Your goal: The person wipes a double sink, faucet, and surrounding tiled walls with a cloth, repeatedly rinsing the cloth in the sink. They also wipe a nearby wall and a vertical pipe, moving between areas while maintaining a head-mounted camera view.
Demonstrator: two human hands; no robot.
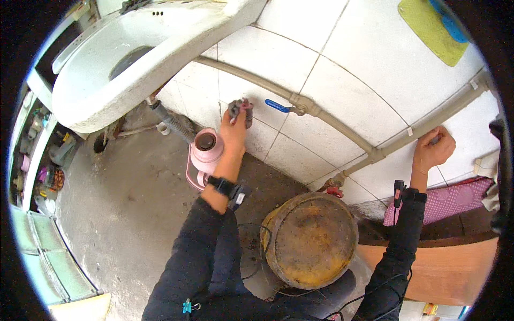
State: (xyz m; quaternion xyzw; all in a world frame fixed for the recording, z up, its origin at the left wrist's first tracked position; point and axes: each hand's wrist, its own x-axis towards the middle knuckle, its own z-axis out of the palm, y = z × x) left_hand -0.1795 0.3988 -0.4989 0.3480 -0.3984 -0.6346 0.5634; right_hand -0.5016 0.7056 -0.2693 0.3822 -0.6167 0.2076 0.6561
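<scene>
My left hand (pixel 233 134) grips a crumpled dark grey rag (pixel 249 117) with a reddish patch, close to the white tiled wall (pixel 270 56). Just beside that wrist, a pink vacuum flask (pixel 205 155) stands on the floor, its mouth uncovered and its handle towards me. My right hand (pixel 435 149) is curled near the thick beige pipe (pixel 435 112) on the wall. A small greyish patch shows among its fingers; what it is cannot be made out. Between the hands, a blue-handled valve (pixel 278 106) sits on a thinner beige pipe (pixel 253 80).
A white washbasin (pixel 120 96) juts out at upper left, with a grey corrugated drain hose (pixel 170 120) below. A rusty yellow round drum (pixel 315 240) stands before me, near a red-handled tap (pixel 334 191). At right are a pink dotted cloth (pixel 449 200) and a wooden panel (pixel 437 269).
</scene>
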